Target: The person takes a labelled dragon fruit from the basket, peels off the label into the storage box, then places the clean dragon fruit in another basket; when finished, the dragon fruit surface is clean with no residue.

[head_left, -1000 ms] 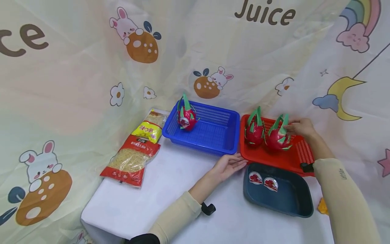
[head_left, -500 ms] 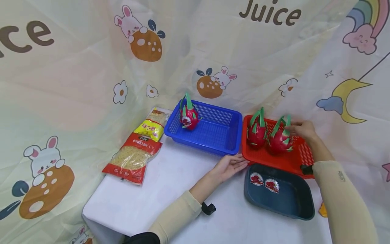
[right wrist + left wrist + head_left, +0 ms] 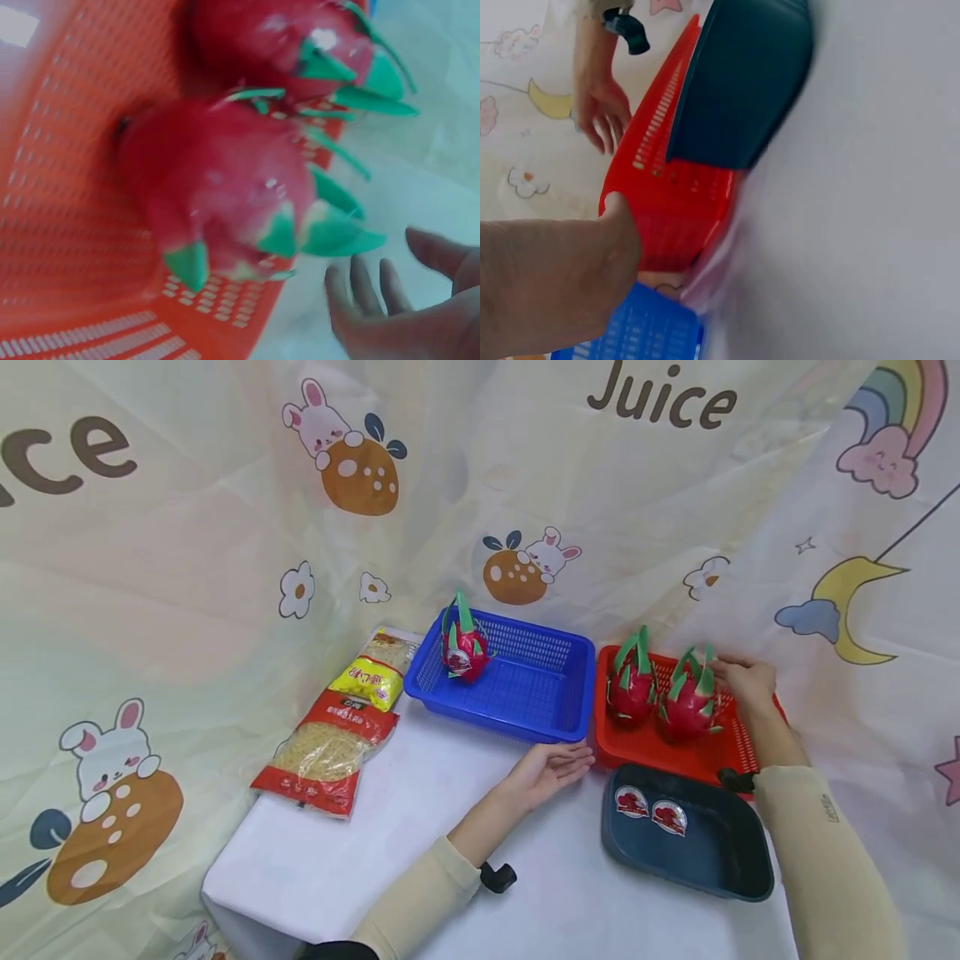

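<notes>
Two magenta dragon fruits with green leaf tips, the left one [image 3: 631,690] and the right one [image 3: 687,706], stand side by side in the red basket [image 3: 678,756]. Just right of the right fruit's leaves is my right hand [image 3: 746,683]; in the right wrist view its loosely bent fingers [image 3: 360,289] are apart from the fruit and hold nothing. My left hand [image 3: 543,774] lies palm up, fingers extended, by the red basket's front left corner. In the left wrist view it hides part of that basket. A third dragon fruit [image 3: 465,652] with a round sticker sits in the blue basket [image 3: 517,689].
A dark blue-green tray [image 3: 697,852] with two round stickers stands in front of the red basket. Left of the blue basket lie a yellow-labelled bag [image 3: 372,672] and a red-labelled bag [image 3: 326,752]. Behind the white table [image 3: 525,910] hangs a printed cloth [image 3: 187,568].
My right hand has come away from the right dragon fruit's leaves, shifting slightly right. My left hand has drawn a little left, away from the red basket's corner.
</notes>
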A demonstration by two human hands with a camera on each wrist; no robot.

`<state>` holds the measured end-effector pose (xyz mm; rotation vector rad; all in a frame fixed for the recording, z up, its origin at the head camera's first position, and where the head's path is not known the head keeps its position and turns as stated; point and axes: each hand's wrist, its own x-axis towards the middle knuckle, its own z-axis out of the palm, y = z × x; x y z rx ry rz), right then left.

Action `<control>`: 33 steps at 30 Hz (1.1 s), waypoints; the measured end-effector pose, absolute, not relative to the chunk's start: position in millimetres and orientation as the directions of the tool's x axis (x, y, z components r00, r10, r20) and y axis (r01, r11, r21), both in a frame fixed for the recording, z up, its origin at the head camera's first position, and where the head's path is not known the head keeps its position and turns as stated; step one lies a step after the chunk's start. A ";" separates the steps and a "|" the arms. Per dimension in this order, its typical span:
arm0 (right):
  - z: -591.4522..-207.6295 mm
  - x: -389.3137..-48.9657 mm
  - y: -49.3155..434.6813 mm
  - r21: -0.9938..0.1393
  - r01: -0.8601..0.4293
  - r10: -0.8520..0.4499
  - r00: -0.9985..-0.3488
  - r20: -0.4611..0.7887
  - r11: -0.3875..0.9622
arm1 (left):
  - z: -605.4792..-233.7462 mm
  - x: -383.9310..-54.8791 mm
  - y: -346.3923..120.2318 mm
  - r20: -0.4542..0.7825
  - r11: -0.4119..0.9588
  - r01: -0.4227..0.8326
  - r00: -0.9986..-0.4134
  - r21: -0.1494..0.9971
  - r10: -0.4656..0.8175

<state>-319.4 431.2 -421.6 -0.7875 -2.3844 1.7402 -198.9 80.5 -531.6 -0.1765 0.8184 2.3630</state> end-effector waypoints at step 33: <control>-414.9 -376.7 210.8 -0.997 0.035 0.026 -0.999 -0.033 0.069 | -553.0 -219.4 -62.6 -0.273 -0.745 -0.370 -0.927 0.554 0.257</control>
